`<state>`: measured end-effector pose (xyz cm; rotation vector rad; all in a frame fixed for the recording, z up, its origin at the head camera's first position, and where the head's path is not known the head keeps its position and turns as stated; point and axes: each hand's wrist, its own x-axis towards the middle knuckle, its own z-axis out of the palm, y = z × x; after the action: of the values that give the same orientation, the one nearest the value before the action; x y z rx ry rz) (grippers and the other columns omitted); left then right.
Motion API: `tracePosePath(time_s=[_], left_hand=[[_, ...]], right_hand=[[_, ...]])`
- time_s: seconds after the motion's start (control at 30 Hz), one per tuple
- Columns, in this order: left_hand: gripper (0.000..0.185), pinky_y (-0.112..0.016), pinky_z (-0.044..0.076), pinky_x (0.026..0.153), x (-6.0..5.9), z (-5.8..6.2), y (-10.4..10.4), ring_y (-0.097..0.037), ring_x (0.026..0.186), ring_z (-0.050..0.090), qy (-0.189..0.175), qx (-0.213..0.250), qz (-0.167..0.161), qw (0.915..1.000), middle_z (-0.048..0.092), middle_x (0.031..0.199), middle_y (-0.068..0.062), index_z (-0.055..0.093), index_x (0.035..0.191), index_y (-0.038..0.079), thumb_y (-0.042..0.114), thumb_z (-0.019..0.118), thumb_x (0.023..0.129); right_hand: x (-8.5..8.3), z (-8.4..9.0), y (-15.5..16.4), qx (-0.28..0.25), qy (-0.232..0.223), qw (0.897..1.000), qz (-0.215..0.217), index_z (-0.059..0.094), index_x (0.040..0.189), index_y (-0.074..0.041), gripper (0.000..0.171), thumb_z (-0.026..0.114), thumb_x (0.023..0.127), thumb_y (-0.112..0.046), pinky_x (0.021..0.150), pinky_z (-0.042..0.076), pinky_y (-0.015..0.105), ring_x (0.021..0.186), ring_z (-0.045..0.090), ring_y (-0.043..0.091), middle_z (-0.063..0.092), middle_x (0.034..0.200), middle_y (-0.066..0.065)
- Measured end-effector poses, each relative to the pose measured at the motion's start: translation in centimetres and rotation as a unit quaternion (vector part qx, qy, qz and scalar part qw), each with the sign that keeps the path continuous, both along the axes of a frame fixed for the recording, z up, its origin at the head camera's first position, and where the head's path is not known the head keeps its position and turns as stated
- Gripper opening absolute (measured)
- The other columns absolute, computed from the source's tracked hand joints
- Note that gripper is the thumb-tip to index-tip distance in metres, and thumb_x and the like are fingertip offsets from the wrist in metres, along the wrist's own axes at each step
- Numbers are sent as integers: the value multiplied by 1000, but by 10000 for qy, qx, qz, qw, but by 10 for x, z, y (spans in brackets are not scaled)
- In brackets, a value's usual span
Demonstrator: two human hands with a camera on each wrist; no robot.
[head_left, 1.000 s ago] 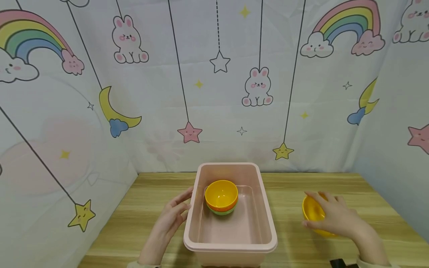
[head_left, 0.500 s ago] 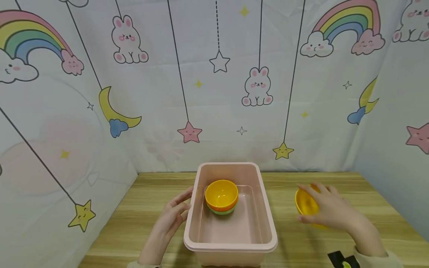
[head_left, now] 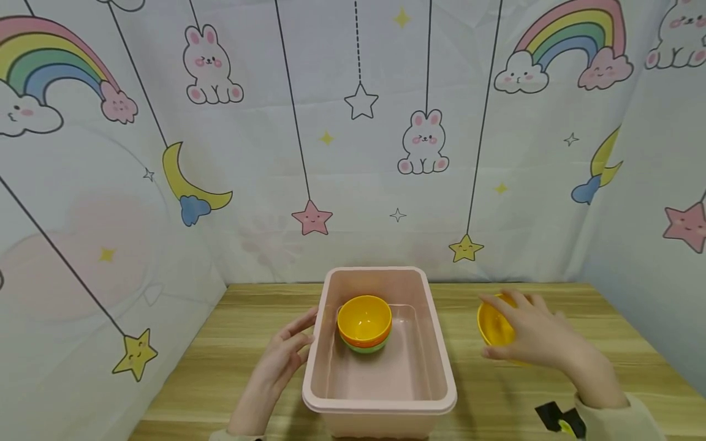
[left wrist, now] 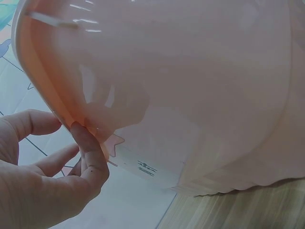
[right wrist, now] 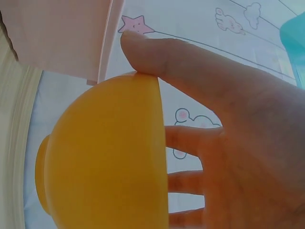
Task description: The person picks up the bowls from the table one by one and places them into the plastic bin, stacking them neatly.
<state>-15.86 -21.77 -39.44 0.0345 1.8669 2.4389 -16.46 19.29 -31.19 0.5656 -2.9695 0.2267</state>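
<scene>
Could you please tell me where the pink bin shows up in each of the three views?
Head: the pink bin sits bottom centre, left hand against its side.
Left wrist: its wall fills most of the frame.
Right wrist: one corner, top left.
Shared landmark: the pink star on the backdrop.

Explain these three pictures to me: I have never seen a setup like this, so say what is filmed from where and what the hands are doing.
A person wears three cameras: one on the head, one on each wrist. The head view looks down at a wooden table with a pink bin in the middle. Inside it sits a stack of bowls, yellow on top. The left hand rests on the bin's outer side; the left wrist view shows its fingers at the rim. The right hand holds a yellow bowl, tipped on its side, right of the bin; the right wrist view shows it close up.
</scene>
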Motion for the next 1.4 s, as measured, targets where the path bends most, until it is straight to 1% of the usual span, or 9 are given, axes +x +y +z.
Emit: tracePosePath(time_s=[0.07, 0.3, 0.6, 0.77, 0.87, 1.13, 1.23, 1.4], left_hand=[[60, -30, 51, 90, -1, 0, -1, -11, 104, 57, -11, -2, -22, 10000, 53, 128, -1, 37, 146, 0, -2, 52, 87], [60, -30, 52, 89, -2, 0, -2, -11, 106, 58, 134, -72, -46, 9999, 52, 127, 0, 36, 146, -1, -1, 52, 88], [62, -30, 51, 92, 0, -3, 0, -10, 107, 56, -136, 18, -117, 9998, 52, 131, -1, 35, 146, -1, -2, 52, 87], [61, -31, 50, 92, 2, -4, 2, -10, 112, 54, -165, -15, -75, 9998, 49, 138, -5, 37, 146, 1, -1, 53, 87], [61, -31, 50, 92, 1, -5, 2, -11, 113, 54, -150, -2, -51, 9999, 47, 139, -7, 37, 146, 0, -2, 52, 87], [61, -30, 51, 92, 0, -3, 0, -10, 109, 55, -101, 1, -90, 9999, 50, 133, -1, 36, 146, 1, -2, 52, 87], [61, -30, 50, 92, 0, -2, -1, -9, 108, 56, -84, -11, -95, 9999, 50, 133, -1, 36, 147, 1, -1, 52, 88], [60, -29, 50, 92, 0, 0, -2, -9, 108, 55, -52, -86, -115, 9999, 49, 133, -1, 35, 147, 2, 0, 52, 89]], right_hand=[[0, 2, -2, 4, 6, 10000, 21, 45, 142, -21, 97, 68, 64, -74, 71, 39, 77, 118, 40, 53, 41, 142, 22], [-5, 14, -12, 37, 38, 9999, 133, 45, 143, -22, 94, 68, 66, -72, 74, 38, 78, 122, 37, 54, 38, 145, 24], [-9, 20, -20, 79, 59, 9997, 206, 42, 144, -23, 94, 70, 67, -69, 73, 38, 79, 121, 39, 54, 40, 143, 25], [-13, 22, -24, 98, 115, 9995, 263, 42, 143, -24, 92, 71, 68, -67, 75, 40, 77, 121, 40, 53, 41, 143, 24], [-15, 25, -26, 123, 163, 9993, 312, 43, 143, -23, 91, 71, 68, -67, 76, 41, 75, 122, 40, 52, 42, 143, 23], [-21, 34, -35, 153, 98, 9992, 359, 41, 145, -24, 92, 71, 69, -66, 79, 41, 74, 124, 39, 51, 41, 144, 22], [-24, 38, -39, 116, 44, 9993, 356, 40, 146, -24, 92, 72, 69, -65, 79, 40, 75, 125, 38, 51, 40, 144, 21], [-26, 44, -46, 143, -13, 9992, 372, 42, 145, -23, 91, 73, 69, -64, 77, 41, 74, 125, 37, 49, 39, 145, 20]])
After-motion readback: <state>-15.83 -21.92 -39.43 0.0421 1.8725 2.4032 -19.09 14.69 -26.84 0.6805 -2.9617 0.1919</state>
